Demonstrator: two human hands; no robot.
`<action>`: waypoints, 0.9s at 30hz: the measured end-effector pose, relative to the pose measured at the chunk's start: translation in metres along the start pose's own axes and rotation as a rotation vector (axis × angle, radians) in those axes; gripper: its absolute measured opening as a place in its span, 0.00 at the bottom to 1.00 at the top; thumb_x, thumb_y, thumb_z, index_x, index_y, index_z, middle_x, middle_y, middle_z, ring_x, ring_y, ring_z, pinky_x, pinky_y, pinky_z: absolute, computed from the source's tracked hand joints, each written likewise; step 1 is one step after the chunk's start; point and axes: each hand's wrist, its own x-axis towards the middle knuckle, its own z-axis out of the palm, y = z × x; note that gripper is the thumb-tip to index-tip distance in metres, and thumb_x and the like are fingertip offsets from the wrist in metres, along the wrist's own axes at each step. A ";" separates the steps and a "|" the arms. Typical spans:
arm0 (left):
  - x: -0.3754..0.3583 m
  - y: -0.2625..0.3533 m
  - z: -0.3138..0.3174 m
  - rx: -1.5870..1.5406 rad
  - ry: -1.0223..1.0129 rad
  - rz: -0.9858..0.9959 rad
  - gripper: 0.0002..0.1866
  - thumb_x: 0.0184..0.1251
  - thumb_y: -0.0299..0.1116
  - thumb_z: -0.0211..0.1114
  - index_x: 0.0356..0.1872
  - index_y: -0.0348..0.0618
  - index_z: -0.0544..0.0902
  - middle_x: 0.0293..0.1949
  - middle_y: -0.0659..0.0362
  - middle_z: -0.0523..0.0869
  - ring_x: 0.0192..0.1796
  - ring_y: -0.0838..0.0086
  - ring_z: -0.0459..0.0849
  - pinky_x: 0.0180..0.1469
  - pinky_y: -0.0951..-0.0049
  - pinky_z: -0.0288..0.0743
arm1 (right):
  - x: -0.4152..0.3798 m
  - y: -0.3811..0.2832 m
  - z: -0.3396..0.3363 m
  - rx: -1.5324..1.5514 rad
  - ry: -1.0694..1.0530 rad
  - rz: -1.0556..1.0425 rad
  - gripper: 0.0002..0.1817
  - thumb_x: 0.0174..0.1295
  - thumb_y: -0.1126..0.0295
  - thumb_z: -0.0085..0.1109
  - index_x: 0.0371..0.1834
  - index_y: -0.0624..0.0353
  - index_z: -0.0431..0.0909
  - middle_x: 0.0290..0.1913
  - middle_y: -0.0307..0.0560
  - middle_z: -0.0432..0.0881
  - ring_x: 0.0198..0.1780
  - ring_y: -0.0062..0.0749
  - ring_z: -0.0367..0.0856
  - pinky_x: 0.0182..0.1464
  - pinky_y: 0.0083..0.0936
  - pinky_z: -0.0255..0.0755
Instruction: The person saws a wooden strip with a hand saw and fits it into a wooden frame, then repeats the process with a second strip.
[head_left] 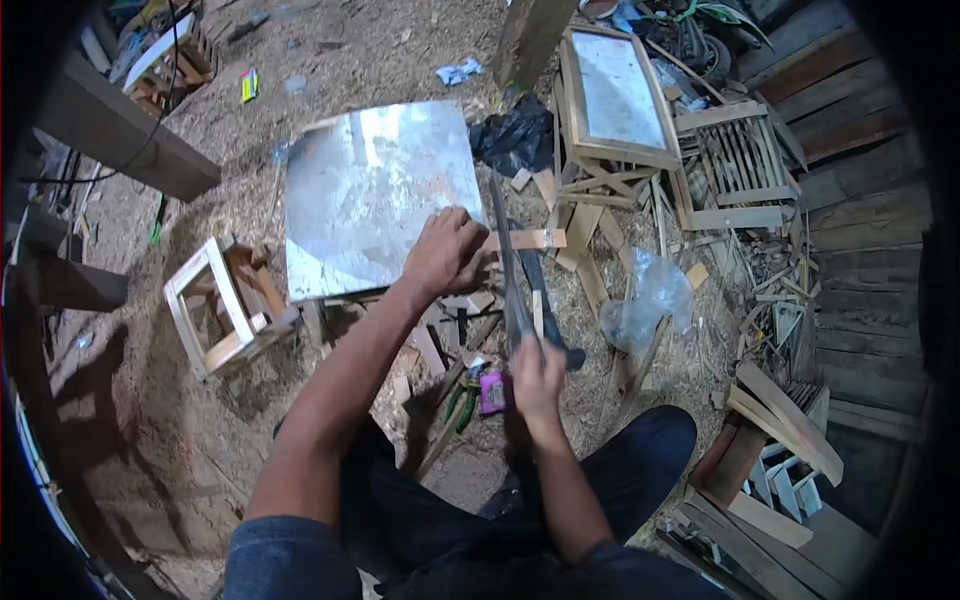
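My left hand (pixel 447 250) is closed at the right edge of a metal-topped low table (pixel 380 190), pressing on a wooden strip (pixel 535 239) that sticks out past the edge. My right hand (pixel 538 375), somewhat blurred, is wrapped round the near end of a long handsaw (pixel 510 270). The saw blade runs away from me and lies across the strip, just right of my left hand. Below the table edge, green-handled pliers (pixel 462 405) and a purple box (pixel 492 393) rest on the ground between my legs.
A wooden frame stool (pixel 225 305) stands at the left. Behind to the right are a framed panel (pixel 620 90) on a wooden stand and a slatted piece (pixel 740 160). A clear plastic bag (pixel 648 300), a black bag (pixel 515 137) and wood offcuts litter the ground. Posts rise nearby.
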 end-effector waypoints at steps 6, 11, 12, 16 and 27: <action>0.000 0.003 -0.001 0.038 -0.006 0.003 0.12 0.64 0.40 0.66 0.41 0.44 0.80 0.37 0.50 0.72 0.43 0.54 0.72 0.47 0.58 0.66 | -0.034 -0.005 -0.020 0.149 -0.059 0.125 0.21 0.74 0.62 0.50 0.23 0.63 0.74 0.16 0.38 0.71 0.19 0.21 0.69 0.24 0.27 0.60; 0.003 0.000 -0.004 0.027 -0.011 0.025 0.12 0.64 0.41 0.67 0.40 0.44 0.80 0.36 0.50 0.72 0.42 0.54 0.72 0.46 0.58 0.66 | 0.019 -0.021 0.010 0.031 -0.036 0.049 0.23 0.75 0.60 0.50 0.20 0.60 0.70 0.14 0.33 0.66 0.18 0.20 0.65 0.23 0.25 0.57; 0.001 0.002 -0.002 0.032 -0.011 0.023 0.12 0.64 0.41 0.67 0.40 0.44 0.80 0.36 0.50 0.72 0.42 0.55 0.72 0.46 0.58 0.66 | 0.031 -0.022 0.015 -0.006 -0.033 0.038 0.23 0.75 0.59 0.50 0.21 0.61 0.71 0.14 0.35 0.68 0.18 0.20 0.66 0.22 0.26 0.57; 0.001 0.003 -0.003 0.052 -0.040 0.013 0.13 0.64 0.43 0.67 0.40 0.44 0.81 0.35 0.51 0.72 0.41 0.56 0.72 0.45 0.59 0.66 | -0.022 -0.012 -0.014 0.057 -0.064 0.107 0.20 0.75 0.60 0.50 0.30 0.64 0.80 0.15 0.38 0.70 0.18 0.20 0.68 0.23 0.26 0.60; 0.003 0.004 0.002 0.107 -0.084 -0.058 0.14 0.65 0.42 0.66 0.43 0.45 0.81 0.39 0.50 0.74 0.47 0.54 0.74 0.51 0.57 0.68 | -0.025 -0.023 -0.019 0.097 -0.062 0.084 0.24 0.76 0.61 0.48 0.18 0.57 0.67 0.15 0.33 0.66 0.18 0.19 0.64 0.22 0.25 0.55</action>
